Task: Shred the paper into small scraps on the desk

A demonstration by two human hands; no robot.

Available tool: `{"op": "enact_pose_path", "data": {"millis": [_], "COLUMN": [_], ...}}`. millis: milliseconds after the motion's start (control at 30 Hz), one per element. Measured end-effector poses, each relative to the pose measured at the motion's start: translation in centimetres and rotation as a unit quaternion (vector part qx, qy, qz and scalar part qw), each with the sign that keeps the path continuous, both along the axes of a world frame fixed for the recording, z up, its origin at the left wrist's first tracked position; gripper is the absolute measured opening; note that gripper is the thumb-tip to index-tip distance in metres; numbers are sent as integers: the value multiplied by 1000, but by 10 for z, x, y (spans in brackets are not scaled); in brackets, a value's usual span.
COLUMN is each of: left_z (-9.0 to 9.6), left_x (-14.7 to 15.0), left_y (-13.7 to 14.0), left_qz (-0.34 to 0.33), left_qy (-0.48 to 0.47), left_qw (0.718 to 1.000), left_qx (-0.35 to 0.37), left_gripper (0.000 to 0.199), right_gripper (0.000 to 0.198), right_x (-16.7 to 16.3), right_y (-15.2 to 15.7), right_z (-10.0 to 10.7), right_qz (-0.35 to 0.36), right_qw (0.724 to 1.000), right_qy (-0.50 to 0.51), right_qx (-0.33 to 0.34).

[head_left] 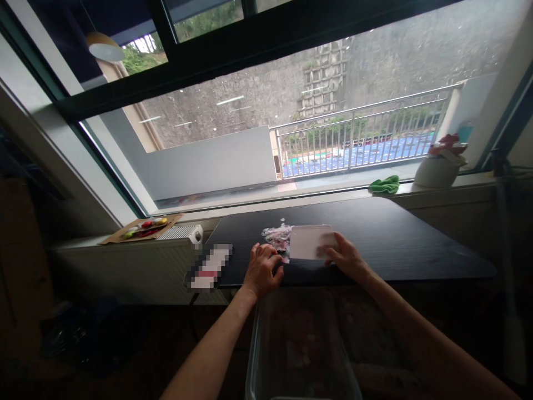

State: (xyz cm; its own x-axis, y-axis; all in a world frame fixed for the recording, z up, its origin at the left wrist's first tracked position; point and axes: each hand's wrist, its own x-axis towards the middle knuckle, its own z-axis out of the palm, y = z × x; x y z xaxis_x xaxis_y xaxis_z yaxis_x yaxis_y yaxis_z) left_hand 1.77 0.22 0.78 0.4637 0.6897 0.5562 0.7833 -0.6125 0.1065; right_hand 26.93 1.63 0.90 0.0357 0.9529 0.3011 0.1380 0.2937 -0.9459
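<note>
On the dark table (391,239) lies a small heap of pale, pinkish-white shreds (278,236), like torn paper. My left hand (263,269) rests at the heap's near edge, fingers bent and thumb apart, seemingly gripping nothing. A flat white rectangular card (308,241) meets the heap's right side. My right hand (342,256) pinches this card at its right end; the fingertips are slightly blurred. Below the table's front edge is a clear plastic bin (255,344), with pale and reddish bits dimly visible inside.
A blurred-out phone-like object (210,268) lies at the table's left end. A radiator (137,266) beside it carries a brown board (156,229) with colourful items. On the windowsill are a green cloth (385,185) and a white container (435,169) with a reddish top.
</note>
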Motion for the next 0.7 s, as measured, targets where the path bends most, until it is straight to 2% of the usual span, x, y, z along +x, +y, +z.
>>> {"op": "enact_pose_path", "data": {"millis": [67, 133, 333, 567, 700], "left_z": [0, 0, -1, 0, -1], "left_x": [0, -1, 0, 0, 1], "left_y": [0, 1, 1, 1, 1], "left_qz": [-1, -2, 8, 13, 14], "left_qy": [3, 6, 1, 3, 3], "left_qw": [1000, 1000, 1000, 1000, 1000], "left_qx": [-3, -5, -1, -6, -7], "left_gripper": [19, 19, 19, 21, 22], "right_gripper": [38, 38, 24, 23, 19], "right_x": [-2, -4, -1, 0, 3], "right_y": [-1, -2, -8, -9, -9], "right_z": [0, 1, 8, 9, 10], "right_qz": [33, 36, -60, -76, -130], "right_qw": [999, 999, 997, 996, 989], "right_qy": [11, 2, -51, -44, -69], "right_qx": [-2, -11, -17, 3, -4]}}
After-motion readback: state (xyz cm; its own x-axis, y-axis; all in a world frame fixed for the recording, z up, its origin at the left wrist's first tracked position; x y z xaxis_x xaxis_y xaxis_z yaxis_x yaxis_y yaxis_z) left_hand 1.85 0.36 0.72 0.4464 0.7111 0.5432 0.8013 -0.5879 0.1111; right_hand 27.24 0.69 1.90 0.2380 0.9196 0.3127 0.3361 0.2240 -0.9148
